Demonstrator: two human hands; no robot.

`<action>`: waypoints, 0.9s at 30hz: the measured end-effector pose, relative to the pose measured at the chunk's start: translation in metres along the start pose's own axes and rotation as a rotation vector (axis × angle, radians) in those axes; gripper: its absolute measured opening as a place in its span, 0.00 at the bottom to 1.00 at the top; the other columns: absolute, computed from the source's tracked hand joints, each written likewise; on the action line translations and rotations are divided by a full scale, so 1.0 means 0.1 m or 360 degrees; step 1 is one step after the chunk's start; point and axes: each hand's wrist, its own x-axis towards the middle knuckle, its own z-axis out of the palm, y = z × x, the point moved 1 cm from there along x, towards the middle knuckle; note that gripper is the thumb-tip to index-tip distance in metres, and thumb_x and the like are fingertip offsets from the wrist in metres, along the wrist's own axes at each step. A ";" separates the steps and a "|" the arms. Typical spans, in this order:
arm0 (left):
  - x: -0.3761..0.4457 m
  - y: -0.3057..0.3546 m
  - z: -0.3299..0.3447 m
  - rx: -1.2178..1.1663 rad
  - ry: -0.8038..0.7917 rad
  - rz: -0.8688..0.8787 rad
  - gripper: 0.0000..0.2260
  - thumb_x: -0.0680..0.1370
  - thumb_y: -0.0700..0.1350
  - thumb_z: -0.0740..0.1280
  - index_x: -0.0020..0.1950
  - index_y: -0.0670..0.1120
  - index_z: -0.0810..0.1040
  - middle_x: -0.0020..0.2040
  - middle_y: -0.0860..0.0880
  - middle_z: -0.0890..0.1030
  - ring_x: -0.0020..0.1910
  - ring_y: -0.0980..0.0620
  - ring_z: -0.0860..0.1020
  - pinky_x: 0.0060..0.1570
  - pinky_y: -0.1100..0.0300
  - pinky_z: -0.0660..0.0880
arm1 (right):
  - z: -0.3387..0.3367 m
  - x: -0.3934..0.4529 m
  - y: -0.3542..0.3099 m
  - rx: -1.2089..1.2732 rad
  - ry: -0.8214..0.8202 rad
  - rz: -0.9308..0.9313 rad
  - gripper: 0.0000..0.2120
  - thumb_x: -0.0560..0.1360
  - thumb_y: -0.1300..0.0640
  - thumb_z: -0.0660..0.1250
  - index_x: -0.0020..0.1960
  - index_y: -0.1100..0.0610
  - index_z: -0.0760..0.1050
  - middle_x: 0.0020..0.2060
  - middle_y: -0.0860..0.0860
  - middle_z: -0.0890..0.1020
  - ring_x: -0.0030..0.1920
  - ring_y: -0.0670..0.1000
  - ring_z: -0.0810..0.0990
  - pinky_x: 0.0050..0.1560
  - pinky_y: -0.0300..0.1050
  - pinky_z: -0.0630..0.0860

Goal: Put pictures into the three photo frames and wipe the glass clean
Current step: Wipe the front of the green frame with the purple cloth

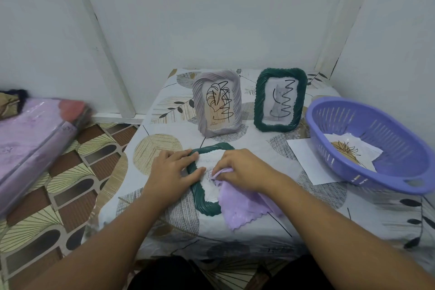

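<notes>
Light even and soft, cool grey-green cast; source not visible; no hard glare anywhere. Faint shadow under my right hand [244, 169] and the lilac cloth [244, 209]; a soft one beneath the purple basket [367, 148]. Wide-angle bend strong at the edges (wall lines bow, my forearms swell toward the bottom). Wrapped bundle [35, 148] at left smeared with blur; centre of table [164, 125] reasonably sharp, slightly soft overall.

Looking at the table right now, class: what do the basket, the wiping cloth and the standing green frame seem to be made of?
Basket: glossy moulded plastic, with slotted walls and highlights on the rim.
Wiping cloth: soft lilac fabric, probably microfibre; it drapes and has a zigzag-cut edge.
Standing green frame: twisted ribbing with a dull sheen, likely painted resin or plastic; uncertain.
</notes>
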 end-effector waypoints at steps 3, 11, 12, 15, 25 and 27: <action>0.00 0.00 0.00 0.0002 -0.0010 0.0003 0.31 0.73 0.73 0.56 0.68 0.60 0.79 0.68 0.59 0.78 0.56 0.51 0.68 0.60 0.50 0.70 | -0.02 -0.03 -0.01 0.0025 -0.0137 -0.0022 0.07 0.76 0.53 0.73 0.51 0.44 0.87 0.43 0.41 0.80 0.47 0.41 0.77 0.51 0.37 0.73; 0.00 0.01 -0.02 0.0014 -0.0001 0.0010 0.30 0.73 0.73 0.56 0.68 0.60 0.79 0.68 0.58 0.78 0.55 0.51 0.68 0.59 0.51 0.70 | 0.03 0.00 0.03 0.0030 0.0029 -0.0004 0.07 0.76 0.52 0.72 0.52 0.44 0.86 0.47 0.44 0.81 0.51 0.46 0.79 0.57 0.48 0.76; 0.00 0.01 -0.02 0.0009 0.0003 0.0007 0.30 0.73 0.73 0.56 0.67 0.60 0.79 0.68 0.58 0.78 0.55 0.51 0.68 0.59 0.50 0.70 | 0.02 -0.01 0.02 0.0040 -0.0022 -0.0013 0.07 0.76 0.52 0.73 0.52 0.44 0.86 0.47 0.44 0.81 0.51 0.45 0.78 0.57 0.47 0.76; -0.01 0.02 -0.03 0.0016 -0.0010 0.0004 0.31 0.73 0.73 0.56 0.68 0.60 0.78 0.69 0.59 0.77 0.56 0.52 0.68 0.60 0.50 0.70 | -0.09 -0.07 0.05 0.0082 -0.0271 -0.0006 0.07 0.75 0.52 0.74 0.51 0.44 0.87 0.45 0.43 0.83 0.49 0.42 0.78 0.55 0.43 0.76; 0.00 -0.01 0.00 0.0012 -0.0007 0.0005 0.30 0.73 0.73 0.57 0.68 0.60 0.79 0.68 0.59 0.78 0.55 0.52 0.68 0.60 0.50 0.70 | -0.10 -0.07 0.05 0.0077 -0.0255 0.0012 0.07 0.75 0.53 0.73 0.50 0.44 0.87 0.45 0.43 0.84 0.49 0.41 0.78 0.53 0.39 0.75; 0.01 -0.01 0.00 0.0033 -0.0019 0.0000 0.30 0.73 0.74 0.56 0.68 0.61 0.78 0.69 0.60 0.77 0.56 0.52 0.67 0.60 0.50 0.70 | -0.13 -0.09 0.08 0.0092 -0.0248 0.0006 0.07 0.75 0.53 0.74 0.51 0.44 0.87 0.44 0.41 0.83 0.47 0.38 0.77 0.49 0.31 0.72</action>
